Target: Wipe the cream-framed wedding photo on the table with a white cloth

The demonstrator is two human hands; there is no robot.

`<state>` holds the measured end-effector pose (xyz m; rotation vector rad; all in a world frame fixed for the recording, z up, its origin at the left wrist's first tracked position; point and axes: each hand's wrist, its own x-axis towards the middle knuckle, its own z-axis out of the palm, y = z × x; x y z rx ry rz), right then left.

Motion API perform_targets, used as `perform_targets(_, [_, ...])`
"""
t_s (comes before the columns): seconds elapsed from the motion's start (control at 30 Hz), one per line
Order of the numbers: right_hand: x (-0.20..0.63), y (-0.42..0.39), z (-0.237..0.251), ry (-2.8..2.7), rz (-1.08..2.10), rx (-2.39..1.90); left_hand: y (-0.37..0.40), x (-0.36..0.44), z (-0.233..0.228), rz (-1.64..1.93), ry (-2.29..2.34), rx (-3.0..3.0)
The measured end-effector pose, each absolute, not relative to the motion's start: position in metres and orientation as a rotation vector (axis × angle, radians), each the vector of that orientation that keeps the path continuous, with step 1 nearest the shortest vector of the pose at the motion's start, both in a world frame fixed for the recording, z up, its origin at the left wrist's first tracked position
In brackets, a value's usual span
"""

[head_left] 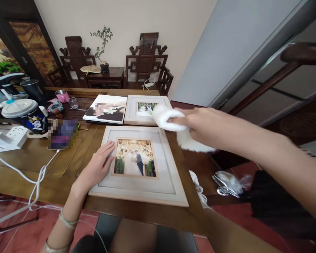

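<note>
Table (68, 165) of dark wood carries all items; large picture frame (139, 165) lies flat at its near edge, white moulding around a colour photograph; smaller frame (144, 109) lies beyond it, with an unframed print (106, 109) just beside that frame on the left. Left hand (96, 168) rests palm down on the large frame's left moulding, fingers spread flat, gripping nothing. Right hand (193, 121) is raised above the large frame's upper right corner, fingers closed around a bunched white cloth (171, 121); part of the cloth hangs below the hand. Left zone of table holds a lidded cup (25, 114), a power strip (15, 135) and a white cable (34, 181).
</note>
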<state>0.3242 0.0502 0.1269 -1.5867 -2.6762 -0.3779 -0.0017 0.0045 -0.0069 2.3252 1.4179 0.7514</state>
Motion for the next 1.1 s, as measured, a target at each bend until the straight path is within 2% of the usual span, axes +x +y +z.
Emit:
perform_targets(0.1, [0.302,0.065,0.109,-2.865,-0.439,-1.389,0.005,-0.002,-0.005,0.737,1.428,2.315])
perform_targets(0.2, [0.282,0.061,0.082,-3.033,-0.36,-1.203,0.005,-0.001,-0.005,0.75,1.414,2.32])
perform_targets(0.33, [0.262,0.034,0.059,-3.104,-0.191,-1.243,0.006,-0.001,-0.007,0.777,1.388,2.328])
perform_targets(0.43, [0.252,0.002,0.065,-3.139,0.088,-1.326,0.006,-0.001,-0.009,0.776,1.401,2.321])
perform_targets(0.53, [0.245,-0.031,0.079,-3.253,0.395,-1.232,0.005,-0.001,-0.01,0.77,1.418,2.315])
perform_targets(0.73, [0.231,-0.061,0.083,-3.188,0.651,-1.236,0.004,-0.001,-0.008,0.722,1.427,2.309])
perform_targets(0.83, [0.229,-0.039,0.065,-3.14,0.58,-1.308,0.005,-0.002,-0.007,0.694,1.417,2.317])
perform_targets(1.0, [0.243,0.031,0.038,-2.918,0.055,-1.295,0.007,-0.002,-0.004,0.673,1.405,2.334])
perform_targets(1.1, [0.246,0.055,0.039,-2.9,-0.049,-1.395,0.007,-0.001,-0.003,0.69,1.392,2.345])
